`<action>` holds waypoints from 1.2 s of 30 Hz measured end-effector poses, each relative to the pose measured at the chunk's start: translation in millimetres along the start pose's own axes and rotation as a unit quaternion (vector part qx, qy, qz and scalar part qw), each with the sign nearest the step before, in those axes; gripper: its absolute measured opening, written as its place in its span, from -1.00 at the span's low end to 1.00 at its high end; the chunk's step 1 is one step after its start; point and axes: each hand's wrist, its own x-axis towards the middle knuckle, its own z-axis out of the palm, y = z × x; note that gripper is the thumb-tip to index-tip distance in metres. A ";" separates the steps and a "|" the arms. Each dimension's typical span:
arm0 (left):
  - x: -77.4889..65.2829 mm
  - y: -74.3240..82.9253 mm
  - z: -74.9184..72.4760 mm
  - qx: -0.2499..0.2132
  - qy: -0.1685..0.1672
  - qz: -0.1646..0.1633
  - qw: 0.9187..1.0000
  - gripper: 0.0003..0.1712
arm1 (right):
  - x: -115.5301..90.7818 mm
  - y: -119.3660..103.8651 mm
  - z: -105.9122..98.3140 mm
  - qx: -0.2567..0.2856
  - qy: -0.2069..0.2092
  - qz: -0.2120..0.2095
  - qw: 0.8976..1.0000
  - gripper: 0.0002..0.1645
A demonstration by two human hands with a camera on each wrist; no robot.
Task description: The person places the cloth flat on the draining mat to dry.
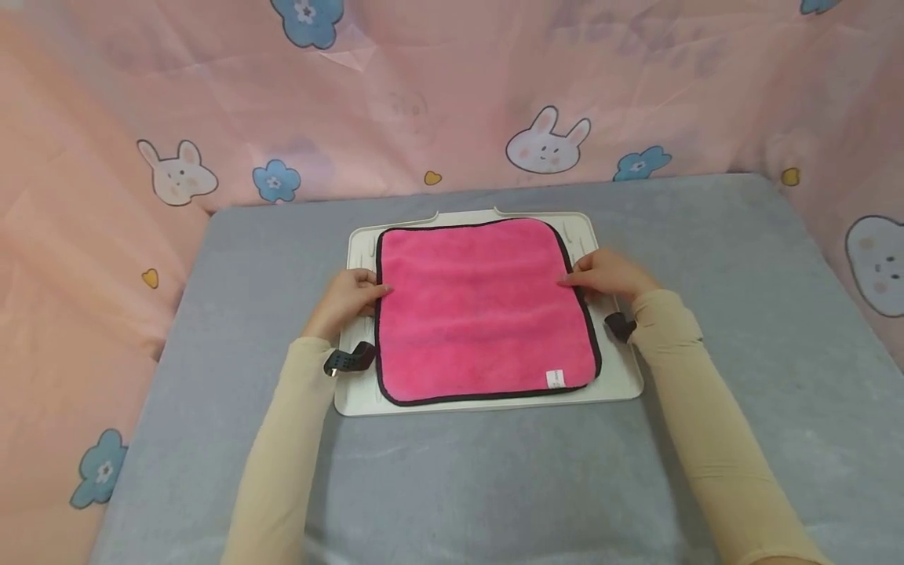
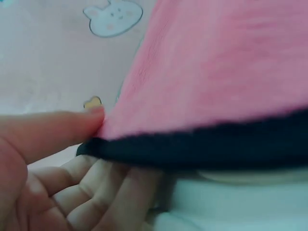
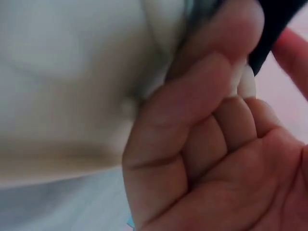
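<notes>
A pink cloth (image 1: 480, 314) with a black border and a small white tag lies spread over a shallow off-white tray (image 1: 621, 377). At its left edge my left hand (image 1: 346, 298) pinches the border, thumb on top and fingers curled beneath, as the cloth (image 2: 216, 72) shows in the left wrist view. My right hand (image 1: 610, 273) pinches the opposite edge in the same way. In the right wrist view the curled fingers (image 3: 192, 120) of that hand sit under the black border, close to the tray.
The tray rests on a table with a grey cover (image 1: 466, 486). Behind and to the left hangs a pink curtain (image 1: 438, 94) printed with rabbits and blue flowers. Black wrist devices (image 1: 351, 359) sit by both sleeves, near the tray's sides.
</notes>
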 end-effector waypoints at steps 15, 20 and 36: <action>-67.7 -27.5 7.4 -0.023 -0.093 -0.020 0.995 -0.74 | -81.1 19.5 37.1 0.053 -0.065 -0.046 0.995 -0.63; -75.8 -33.3 12.3 -0.031 -0.099 -0.019 0.994 -0.78 | -89.4 23.5 41.9 0.093 -0.067 -0.065 0.991 -0.71; -76.0 -27.4 -3.8 0.018 -0.081 0.001 0.997 -0.77 | -91.2 23.2 19.0 -0.005 -0.007 -0.091 0.996 -0.79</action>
